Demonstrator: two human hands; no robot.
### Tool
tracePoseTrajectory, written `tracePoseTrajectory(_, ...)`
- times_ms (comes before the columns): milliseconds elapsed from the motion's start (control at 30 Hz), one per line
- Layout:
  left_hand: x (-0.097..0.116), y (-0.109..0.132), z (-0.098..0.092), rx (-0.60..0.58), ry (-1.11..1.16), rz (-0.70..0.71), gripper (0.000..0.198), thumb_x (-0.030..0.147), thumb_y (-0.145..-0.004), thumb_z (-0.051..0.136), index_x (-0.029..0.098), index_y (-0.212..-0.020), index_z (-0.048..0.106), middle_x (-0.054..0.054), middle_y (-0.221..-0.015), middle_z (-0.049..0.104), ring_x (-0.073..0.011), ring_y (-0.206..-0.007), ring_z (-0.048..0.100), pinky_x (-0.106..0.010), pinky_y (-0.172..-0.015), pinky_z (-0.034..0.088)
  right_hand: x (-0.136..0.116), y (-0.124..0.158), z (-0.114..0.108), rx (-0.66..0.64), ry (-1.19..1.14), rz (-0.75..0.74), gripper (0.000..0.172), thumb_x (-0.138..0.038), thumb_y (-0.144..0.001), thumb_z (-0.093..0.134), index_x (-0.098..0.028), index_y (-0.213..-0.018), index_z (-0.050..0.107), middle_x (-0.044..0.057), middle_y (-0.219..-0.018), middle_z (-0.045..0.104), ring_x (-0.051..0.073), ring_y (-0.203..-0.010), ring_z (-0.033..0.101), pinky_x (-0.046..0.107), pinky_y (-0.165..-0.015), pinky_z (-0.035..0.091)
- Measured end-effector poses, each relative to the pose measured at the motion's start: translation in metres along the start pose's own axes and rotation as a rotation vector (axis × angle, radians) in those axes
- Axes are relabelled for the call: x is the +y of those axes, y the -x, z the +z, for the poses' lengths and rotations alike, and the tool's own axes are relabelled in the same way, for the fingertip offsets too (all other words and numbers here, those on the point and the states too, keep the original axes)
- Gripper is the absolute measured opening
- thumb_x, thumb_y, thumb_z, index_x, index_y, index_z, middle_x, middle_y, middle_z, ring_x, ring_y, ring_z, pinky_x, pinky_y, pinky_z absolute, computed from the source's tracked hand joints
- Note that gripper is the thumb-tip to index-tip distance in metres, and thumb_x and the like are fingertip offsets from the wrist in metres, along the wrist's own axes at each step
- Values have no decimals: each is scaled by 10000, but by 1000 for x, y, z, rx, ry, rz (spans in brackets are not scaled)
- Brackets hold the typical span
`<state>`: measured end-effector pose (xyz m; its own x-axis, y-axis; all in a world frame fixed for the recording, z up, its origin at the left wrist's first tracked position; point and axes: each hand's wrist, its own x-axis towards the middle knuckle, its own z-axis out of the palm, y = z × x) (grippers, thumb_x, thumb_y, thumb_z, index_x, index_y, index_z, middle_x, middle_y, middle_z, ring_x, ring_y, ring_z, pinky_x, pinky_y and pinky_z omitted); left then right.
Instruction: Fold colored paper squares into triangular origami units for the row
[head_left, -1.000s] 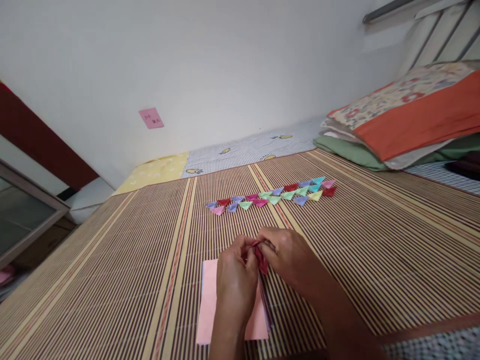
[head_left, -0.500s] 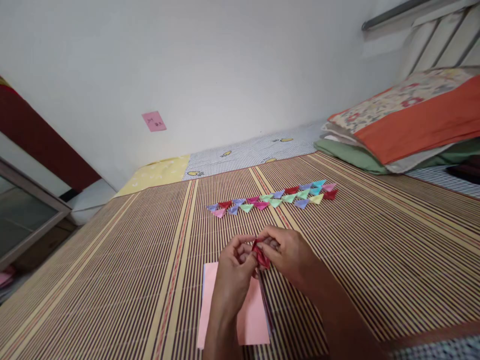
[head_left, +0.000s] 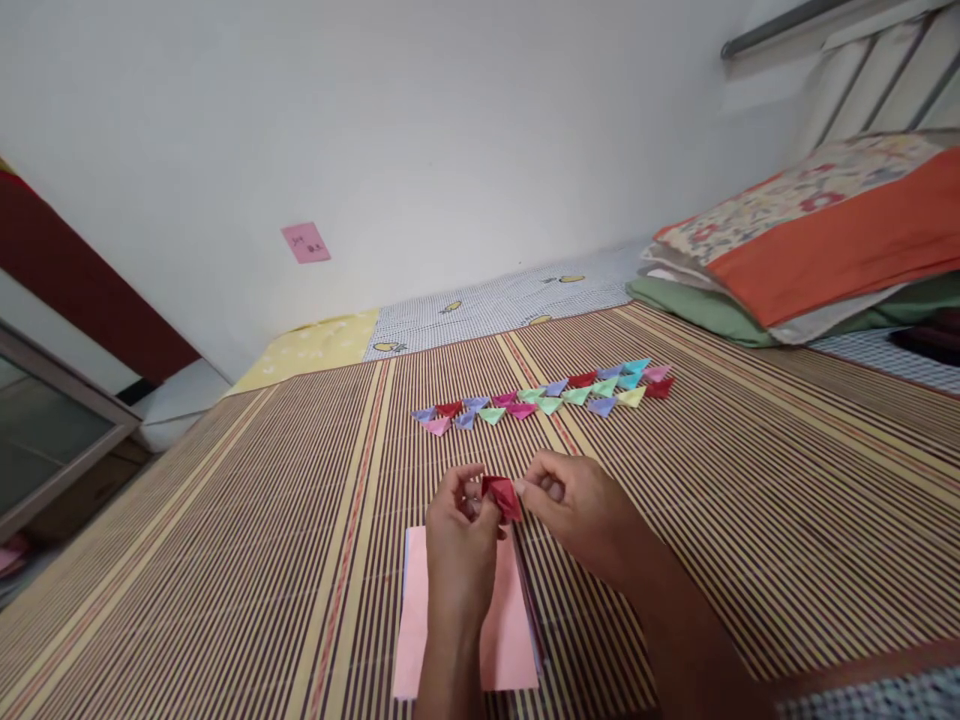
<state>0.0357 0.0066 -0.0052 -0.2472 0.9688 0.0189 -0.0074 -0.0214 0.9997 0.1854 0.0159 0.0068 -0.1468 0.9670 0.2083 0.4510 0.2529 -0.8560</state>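
Observation:
A small folded red paper (head_left: 501, 497) is up in front of me, with a pocket-like fold facing me. My left hand (head_left: 463, 545) pinches its left side between thumb and fingers. At its right corner, the thumb and forefinger of my right hand (head_left: 581, 505) are closed together on the edge, the other fingers curled in. Beneath my left hand and forearm lies a stack of coloured paper (head_left: 511, 625) with a pink sheet on top, partly hidden by the arm. Beyond the hands, several small folded paper triangles (head_left: 551, 405) in mixed colours form two uneven rows.
A striped bamboo mat (head_left: 247, 560) covers the bed. Folded bedding with an orange and floral pillow (head_left: 825, 220) is piled at the right rear. A pink note (head_left: 306, 242) is stuck to the white wall. On the far right edge lies a dark object (head_left: 934, 340).
Both hands were close together over the crumpled-looking red paper. Now the paper is spread wider and turned toward me, and my left hand has shifted slightly left, leaving the right at the corner.

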Motion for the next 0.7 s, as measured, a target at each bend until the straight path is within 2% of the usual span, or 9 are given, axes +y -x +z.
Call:
tracePoseTrajectory(100,3,-2,-2,25,60,-12,332,179,-693,681,163,-1024,647,23,-710,621,-144,-545,622,-235,-470,487,-7,4,-3,-60,-15,-41,88,-160,-868,601,-213,-798,609,-42,-652,581,129,-589,542,237,-530,381)
tracePoseTrajectory(200,2,-4,-5,27,126,-28,361,197,-699,696,163,-1057,660,-7,-799,684,-149,-615,650,-261,-558,534,-19,7,-5,-148,13,-167,105,-129,-849,672,-227,-874,644,-40,-724,600,130,-643,556,238,-574,393)
tracePoseTrajectory(333,-4,-8,-7,7,163,-31,343,209,-686,725,159,-1022,683,-14,-833,704,-147,-652,653,-244,-573,526,-29,6,2,-67,167,-261,143,-70,-874,662,-202,-834,624,0,-862,644,154,-792,606,257,-679,414)
tracePoseTrajectory(433,-7,-9,-7,-6,167,-36,323,245,-700,741,154,-1006,685,-20,-838,709,-147,-624,653,-247,-553,520,-30,4,8,-51,262,-278,155,-73,-902,640,-194,-807,615,3,-853,632,147,-765,603,252,-661,394)
tracePoseTrajectory(567,-1,-8,-12,-87,118,-54,408,327,-753,772,169,-1109,648,-10,-849,681,-155,-627,669,-254,-541,513,-19,2,-2,-28,324,-276,147,-93,-941,589,-194,-846,638,5,-863,647,138,-744,602,242,-659,389)
tracePoseTrajectory(633,5,-9,-19,-150,49,-58,567,351,-779,781,208,-1288,576,-19,-929,679,-183,-715,705,-271,-580,526,-5,-4,-17,-4,396,-246,136,-97,-951,582,-187,-872,647,15,-903,673,142,-792,617,244,-702,405)
tracePoseTrajectory(700,10,-9,-25,-112,30,-37,607,376,-786,785,221,-1328,562,-42,-1013,682,-177,-737,702,-268,-590,512,16,-15,-37,25,511,-157,162,-91,-958,555,-175,-854,647,21,-889,684,140,-762,612,247,-683,402)
